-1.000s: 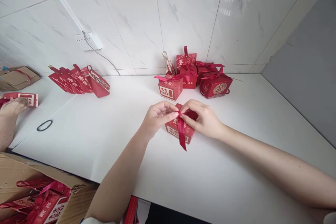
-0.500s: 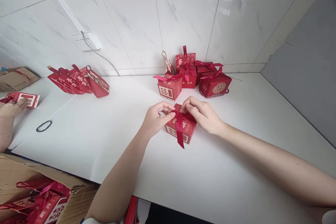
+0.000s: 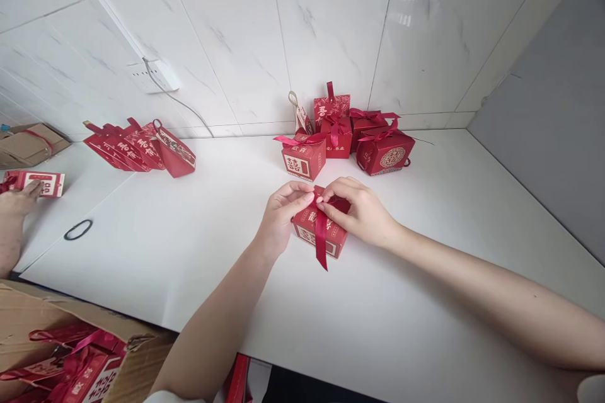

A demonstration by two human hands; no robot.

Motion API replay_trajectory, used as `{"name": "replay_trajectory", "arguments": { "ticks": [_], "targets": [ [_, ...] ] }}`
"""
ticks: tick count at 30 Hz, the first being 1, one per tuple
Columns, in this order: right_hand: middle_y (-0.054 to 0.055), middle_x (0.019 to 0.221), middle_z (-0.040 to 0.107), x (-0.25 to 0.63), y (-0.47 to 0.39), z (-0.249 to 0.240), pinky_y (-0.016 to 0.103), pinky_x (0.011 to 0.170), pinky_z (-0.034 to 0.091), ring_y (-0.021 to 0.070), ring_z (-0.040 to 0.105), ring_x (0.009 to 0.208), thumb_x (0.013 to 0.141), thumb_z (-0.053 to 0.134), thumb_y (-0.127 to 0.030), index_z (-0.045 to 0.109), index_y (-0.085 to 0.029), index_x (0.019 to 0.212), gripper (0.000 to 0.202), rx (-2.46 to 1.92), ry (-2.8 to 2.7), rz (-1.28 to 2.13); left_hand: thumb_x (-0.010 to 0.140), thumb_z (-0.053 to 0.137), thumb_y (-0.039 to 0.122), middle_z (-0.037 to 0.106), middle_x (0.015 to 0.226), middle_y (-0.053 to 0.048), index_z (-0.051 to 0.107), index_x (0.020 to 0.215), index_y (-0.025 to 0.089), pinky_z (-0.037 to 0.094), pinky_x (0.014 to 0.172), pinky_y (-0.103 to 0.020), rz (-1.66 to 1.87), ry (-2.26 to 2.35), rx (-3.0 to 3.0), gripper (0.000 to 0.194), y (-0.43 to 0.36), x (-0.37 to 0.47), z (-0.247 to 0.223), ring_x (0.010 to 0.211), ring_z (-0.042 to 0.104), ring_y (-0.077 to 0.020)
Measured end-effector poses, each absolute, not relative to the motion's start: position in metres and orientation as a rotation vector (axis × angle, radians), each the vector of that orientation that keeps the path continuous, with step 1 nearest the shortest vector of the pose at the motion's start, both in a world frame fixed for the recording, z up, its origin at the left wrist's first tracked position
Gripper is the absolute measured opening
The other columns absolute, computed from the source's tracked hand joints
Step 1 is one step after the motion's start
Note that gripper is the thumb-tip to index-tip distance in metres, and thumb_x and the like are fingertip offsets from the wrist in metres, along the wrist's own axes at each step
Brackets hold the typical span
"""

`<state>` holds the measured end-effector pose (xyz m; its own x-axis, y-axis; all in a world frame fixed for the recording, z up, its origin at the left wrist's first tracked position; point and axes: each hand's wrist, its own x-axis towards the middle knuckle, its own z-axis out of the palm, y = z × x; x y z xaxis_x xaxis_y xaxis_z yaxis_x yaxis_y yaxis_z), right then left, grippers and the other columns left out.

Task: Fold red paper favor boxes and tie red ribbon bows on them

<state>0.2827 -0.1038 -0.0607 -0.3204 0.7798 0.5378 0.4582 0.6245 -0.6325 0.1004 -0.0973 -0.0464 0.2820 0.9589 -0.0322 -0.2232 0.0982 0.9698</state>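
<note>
A red gift box (image 3: 312, 231) with pale printed characters sits on the white table in front of me. A dark red ribbon (image 3: 321, 242) is tied over its top, one tail hanging down the front face. My left hand (image 3: 287, 211) pinches the ribbon near the knot, thumb against fingers. From the other side my right hand (image 3: 358, 209) has its thumb and forefinger closed on the ribbon at the knot. The knot itself is partly covered by my fingertips.
Behind stand several finished-looking red boxes, one with a white panel (image 3: 302, 164), another with a round emblem (image 3: 388, 154). Red bags (image 3: 137, 148) lean at the wall. At left, another person's hand (image 3: 19, 201) touches a box (image 3: 50, 184). A black loop (image 3: 78, 230) and a filled carton (image 3: 142, 365) are nearby.
My right hand has moved slightly left, its fingertips now closer to my left ones at the knot. The other person's hand and box have shifted left.
</note>
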Motion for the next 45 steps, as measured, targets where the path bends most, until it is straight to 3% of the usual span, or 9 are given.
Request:
{"name": "replay_trajectory", "arguments": {
  "ticks": [8, 17, 22, 24, 26, 30, 34, 38, 45],
  "targets": [
    [0.003, 0.082, 0.064, 0.284, -0.102, -0.062, 0.035, 0.077, 0.044, 0.0209, 0.055, 0.082, 0.080, 0.060, -0.018, 0.055, -0.022, 0.079, 0.007, -1.049, -2.023, 0.406, 0.074, 0.073, 0.019, 0.066, 0.081, -0.001, 0.055, 0.074, 0.017, 0.045, 0.080, -0.025, 1.128, 0.892, 1.025, 0.018, -0.096, 0.095, -0.044, 0.091, 0.061, -0.0140],
    [0.002, 0.077, 0.064, 0.278, -0.101, -0.055, 0.033, 0.075, 0.045, 0.0199, 0.054, 0.079, 0.073, 0.061, -0.012, 0.055, -0.021, 0.073, 0.011, -1.056, -2.079, 0.435, 0.074, 0.068, 0.016, 0.053, 0.068, 0.004, 0.049, 0.083, 0.020, 0.039, 0.066, -0.023, 0.908, 0.922, 0.903, 0.021, -0.094, 0.085, -0.033, 0.066, 0.052, -0.0099],
    [0.002, 0.077, 0.064, 0.277, -0.102, -0.056, 0.035, 0.076, 0.045, 0.0203, 0.054, 0.079, 0.072, 0.061, -0.012, 0.056, -0.021, 0.073, 0.011, -1.040, -2.101, 0.447, 0.080, 0.064, 0.020, 0.054, 0.070, 0.004, 0.055, 0.082, 0.018, 0.040, 0.075, -0.025, 0.837, 0.939, 1.105, 0.010, -0.092, 0.079, -0.030, 0.067, 0.052, -0.0090],
    [0.003, 0.078, 0.064, 0.278, -0.102, -0.059, 0.034, 0.076, 0.046, 0.0202, 0.054, 0.080, 0.073, 0.061, -0.011, 0.055, -0.021, 0.074, 0.011, -1.005, -2.075, 0.467, 0.081, 0.063, 0.021, 0.061, 0.078, 0.002, 0.060, 0.090, 0.019, 0.041, 0.083, -0.028, 0.829, 0.940, 1.147, 0.010, -0.090, 0.075, -0.030, 0.077, 0.057, -0.0113],
    [0.003, 0.081, 0.065, 0.280, -0.101, -0.063, 0.034, 0.078, 0.046, 0.0200, 0.054, 0.083, 0.075, 0.061, -0.011, 0.055, -0.021, 0.077, 0.011, -0.955, -2.043, 0.499, 0.080, 0.062, 0.018, 0.068, 0.091, -0.002, 0.063, 0.102, 0.021, 0.040, 0.090, -0.031, 0.828, 0.925, 1.175, 0.023, -0.087, 0.072, -0.031, 0.090, 0.061, -0.0152],
    [0.003, 0.085, 0.064, 0.283, -0.096, -0.070, 0.034, 0.081, 0.045, 0.0191, 0.053, 0.085, 0.082, 0.060, -0.014, 0.056, -0.021, 0.083, 0.008, -0.884, -2.026, 0.553, 0.074, 0.064, 0.013, 0.069, 0.107, -0.005, 0.068, 0.109, 0.024, 0.041, 0.095, -0.034, 0.850, 0.943, 1.375, 0.037, -0.085, 0.071, -0.037, 0.108, 0.058, -0.0200],
    [0.003, 0.089, 0.063, 0.286, -0.093, -0.071, 0.035, 0.084, 0.043, 0.0188, 0.053, 0.086, 0.089, 0.054, -0.015, 0.057, -0.021, 0.088, 0.007, -0.820, -2.049, 0.584, 0.074, 0.069, 0.017, 0.066, 0.104, -0.005, 0.070, 0.105, 0.023, 0.045, 0.088, -0.032, 0.896, 1.066, 1.648, 0.032, -0.085, 0.076, -0.042, 0.101, 0.058, -0.0192],
    [0.004, 0.089, 0.062, 0.287, -0.093, -0.070, 0.036, 0.086, 0.042, 0.0188, 0.052, 0.087, 0.096, 0.042, -0.015, 0.057, -0.021, 0.087, 0.019, -0.821, -2.047, 0.625, 0.075, 0.070, 0.021, 0.065, 0.098, -0.004, 0.067, 0.111, 0.025, 0.048, 0.079, -0.030, 0.929, 1.116, 1.686, 0.037, -0.085, 0.081, -0.045, 0.095, 0.060, -0.0179],
    [0.004, 0.092, 0.063, 0.287, -0.093, -0.071, 0.036, 0.088, 0.041, 0.0189, 0.053, 0.090, 0.098, 0.040, -0.015, 0.058, -0.022, 0.089, 0.021, -0.805, -2.035, 0.620, 0.080, 0.067, 0.025, 0.068, 0.101, -0.006, 0.075, 0.092, 0.023, 0.049, 0.081, -0.033, 0.923, 1.010, 1.781, 0.015, -0.083, 0.081, -0.045, 0.093, 0.062, -0.0188]
  ]
}}
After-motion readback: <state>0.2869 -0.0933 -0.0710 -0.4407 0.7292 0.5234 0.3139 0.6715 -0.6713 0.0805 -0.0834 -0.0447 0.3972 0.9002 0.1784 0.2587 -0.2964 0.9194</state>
